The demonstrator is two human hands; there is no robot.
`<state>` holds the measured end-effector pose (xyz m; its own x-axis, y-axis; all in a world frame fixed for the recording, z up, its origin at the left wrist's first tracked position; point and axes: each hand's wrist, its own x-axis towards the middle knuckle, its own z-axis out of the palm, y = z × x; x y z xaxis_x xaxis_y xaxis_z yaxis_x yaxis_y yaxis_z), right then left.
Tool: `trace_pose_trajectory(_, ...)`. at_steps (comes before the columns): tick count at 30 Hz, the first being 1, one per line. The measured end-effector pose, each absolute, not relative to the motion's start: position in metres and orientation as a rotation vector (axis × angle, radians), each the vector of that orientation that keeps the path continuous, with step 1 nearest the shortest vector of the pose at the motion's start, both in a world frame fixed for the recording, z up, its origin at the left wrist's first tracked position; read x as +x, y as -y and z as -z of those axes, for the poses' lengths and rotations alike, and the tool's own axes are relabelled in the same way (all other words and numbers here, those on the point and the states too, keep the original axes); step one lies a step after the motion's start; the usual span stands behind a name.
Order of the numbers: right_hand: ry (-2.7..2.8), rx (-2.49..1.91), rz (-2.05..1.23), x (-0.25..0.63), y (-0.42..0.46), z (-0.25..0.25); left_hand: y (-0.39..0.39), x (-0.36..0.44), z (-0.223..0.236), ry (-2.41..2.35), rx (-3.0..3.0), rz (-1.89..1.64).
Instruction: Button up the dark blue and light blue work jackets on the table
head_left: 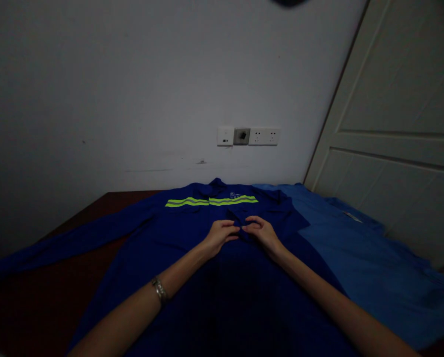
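Observation:
A dark blue work jacket [192, 258] with yellow-green reflective stripes [210, 201] across its chest lies spread flat on a dark brown table [58, 297]. Its left sleeve stretches out to the left. My left hand [220, 234] and my right hand [261, 231] meet at the jacket's front opening just below the stripes. Both hands have their fingers curled and pinch the fabric there. A metal bracelet [160, 290] sits on my left wrist.
A lighter blue garment [359, 258] lies beside the jacket on the right. A grey wall with a row of sockets and a switch [248, 136] stands behind the table. A white door [396, 129] is at the right.

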<state>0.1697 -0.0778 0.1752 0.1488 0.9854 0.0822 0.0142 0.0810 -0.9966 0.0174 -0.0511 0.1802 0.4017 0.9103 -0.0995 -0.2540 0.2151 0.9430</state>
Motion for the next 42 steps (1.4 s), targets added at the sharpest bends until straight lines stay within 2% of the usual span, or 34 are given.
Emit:
trace_pose_trajectory(8,1.855,-1.115,-0.529,0.175,0.087,-0.187,0.052,0.015,-0.190,-0.789,1.085,-0.969)
trace_pose_trajectory(16,1.894,-1.084,-0.319,0.181,0.091,-0.197,0.044,0.007,-0.198,-0.767,1.071,-0.951)
trace_pose_trajectory(21,1.831,-1.144,-0.316,0.181,0.092,-0.196,0.041,0.006,-0.200,-0.839,1.070,-1.013)
trace_pose_trajectory(30,1.629,-1.268,-0.517,0.175,0.088,-0.187,0.043,0.009,-0.199,-0.841,1.126,-0.990)
trace_pose_trajectory(42,1.608,-1.241,-0.448,0.170,0.092,-0.186,0.049,0.010,-0.202,-0.853,1.194,-0.990)
